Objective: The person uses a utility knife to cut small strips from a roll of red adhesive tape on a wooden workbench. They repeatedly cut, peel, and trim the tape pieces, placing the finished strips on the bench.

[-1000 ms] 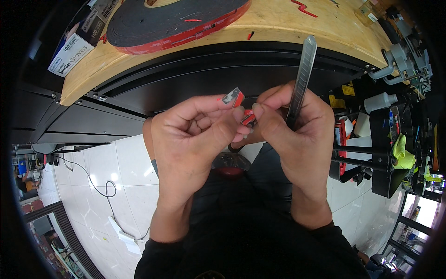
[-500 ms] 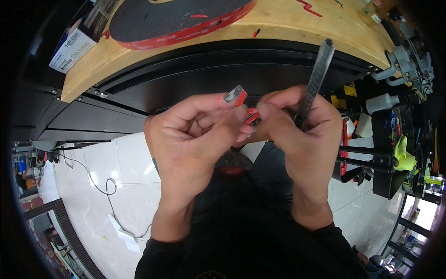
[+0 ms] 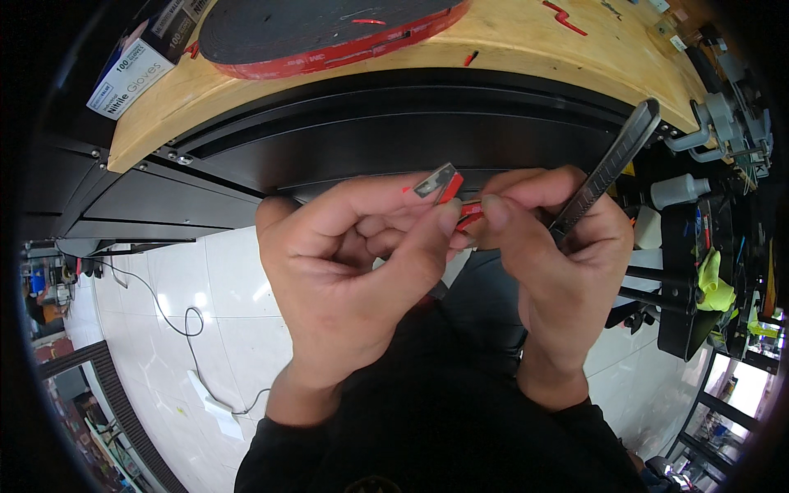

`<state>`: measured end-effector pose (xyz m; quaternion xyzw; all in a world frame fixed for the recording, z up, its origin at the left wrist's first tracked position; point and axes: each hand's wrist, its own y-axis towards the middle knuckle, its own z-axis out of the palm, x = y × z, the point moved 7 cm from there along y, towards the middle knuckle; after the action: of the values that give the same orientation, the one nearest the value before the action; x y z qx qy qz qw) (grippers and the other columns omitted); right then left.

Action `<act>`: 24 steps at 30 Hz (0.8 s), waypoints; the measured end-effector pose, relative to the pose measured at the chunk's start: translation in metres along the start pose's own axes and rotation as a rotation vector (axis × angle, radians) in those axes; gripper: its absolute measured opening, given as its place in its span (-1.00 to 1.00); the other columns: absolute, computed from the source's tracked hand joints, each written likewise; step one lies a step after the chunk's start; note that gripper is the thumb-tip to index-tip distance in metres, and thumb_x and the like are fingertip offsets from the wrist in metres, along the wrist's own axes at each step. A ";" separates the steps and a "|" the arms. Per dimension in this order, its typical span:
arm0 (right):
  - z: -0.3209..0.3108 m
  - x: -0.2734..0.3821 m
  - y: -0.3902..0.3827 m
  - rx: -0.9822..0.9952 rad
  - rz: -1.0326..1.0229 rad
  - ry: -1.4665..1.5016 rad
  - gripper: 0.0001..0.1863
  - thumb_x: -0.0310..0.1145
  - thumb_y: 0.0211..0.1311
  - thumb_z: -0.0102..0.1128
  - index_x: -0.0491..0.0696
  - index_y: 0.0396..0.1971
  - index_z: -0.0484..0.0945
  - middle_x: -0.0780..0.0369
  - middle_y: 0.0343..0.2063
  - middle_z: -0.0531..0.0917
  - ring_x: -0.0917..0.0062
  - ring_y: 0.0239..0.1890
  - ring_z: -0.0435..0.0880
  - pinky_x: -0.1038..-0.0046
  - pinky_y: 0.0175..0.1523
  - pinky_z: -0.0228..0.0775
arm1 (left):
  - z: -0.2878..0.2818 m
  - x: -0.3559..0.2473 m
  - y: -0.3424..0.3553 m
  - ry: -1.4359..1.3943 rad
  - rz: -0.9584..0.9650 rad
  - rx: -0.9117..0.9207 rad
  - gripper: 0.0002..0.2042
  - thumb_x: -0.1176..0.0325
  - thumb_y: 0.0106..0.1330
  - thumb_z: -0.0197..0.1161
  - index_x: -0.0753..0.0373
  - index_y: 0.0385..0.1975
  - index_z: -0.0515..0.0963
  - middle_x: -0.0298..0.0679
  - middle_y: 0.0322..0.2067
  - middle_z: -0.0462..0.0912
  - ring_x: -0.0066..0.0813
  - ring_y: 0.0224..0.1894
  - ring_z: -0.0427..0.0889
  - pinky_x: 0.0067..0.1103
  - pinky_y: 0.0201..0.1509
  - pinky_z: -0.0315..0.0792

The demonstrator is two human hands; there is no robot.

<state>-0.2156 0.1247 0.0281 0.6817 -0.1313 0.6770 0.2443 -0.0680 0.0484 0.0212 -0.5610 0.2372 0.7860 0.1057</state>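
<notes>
My left hand [image 3: 345,287] is closed around small red-backed tape pieces: a grey, red-edged piece [image 3: 436,181] sits at the index fingertip, and a red strip [image 3: 470,212] lies between both hands' thumbs and fingers. My right hand [image 3: 559,271] pinches that strip's right part while gripping a slim utility knife [image 3: 612,160], its far end angled up to the right. Above them, a large roll of red-lined grey tape [image 3: 329,53] lies on the wooden worktop [image 3: 575,62], with small red scraps near it.
A glove box [image 3: 127,78] sits at the upper left. At right are grey clamps [image 3: 715,123], a white bottle [image 3: 678,191] and a black tool caddy [image 3: 678,271] with a yellow cloth [image 3: 713,283]. A cable [image 3: 187,324] runs across the tiled floor.
Both hands have shifted rightward in the view, still pinching the pieces. The knife has tilted further to the right, and the worktop appears slightly higher in the picture.
</notes>
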 end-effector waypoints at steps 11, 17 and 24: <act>0.003 -0.001 0.001 -0.007 -0.031 0.045 -0.91 -0.66 0.18 0.33 -0.25 -0.38 0.56 0.05 -0.36 0.72 0.62 -0.52 0.66 0.68 -0.46 0.40 | -0.002 0.000 0.000 0.008 -0.010 -0.009 -0.83 0.66 0.32 0.27 0.47 -0.12 0.60 0.02 -0.30 0.73 -0.35 -0.32 0.79 -0.55 -0.25 0.73; 0.001 -0.001 0.002 -0.023 -0.033 0.025 -0.90 -0.63 0.18 0.36 -0.23 -0.38 0.58 0.07 -0.36 0.73 0.71 -0.56 0.60 0.72 -0.49 0.31 | 0.000 0.000 0.001 0.004 -0.009 -0.003 -0.83 0.66 0.32 0.26 0.47 -0.12 0.60 0.02 -0.31 0.73 -0.34 -0.33 0.79 -0.55 -0.25 0.74; 0.002 -0.001 -0.001 -0.037 -0.031 0.050 -0.90 -0.58 0.19 0.37 -0.21 -0.39 0.58 0.11 -0.38 0.73 0.73 -0.57 0.58 0.73 -0.49 0.29 | 0.001 0.000 -0.002 -0.008 -0.007 0.001 -0.84 0.65 0.33 0.26 0.48 -0.12 0.59 0.03 -0.31 0.73 -0.35 -0.34 0.79 -0.54 -0.26 0.74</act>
<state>-0.2137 0.1242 0.0271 0.6619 -0.1268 0.6874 0.2707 -0.0678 0.0503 0.0204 -0.5587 0.2351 0.7878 0.1098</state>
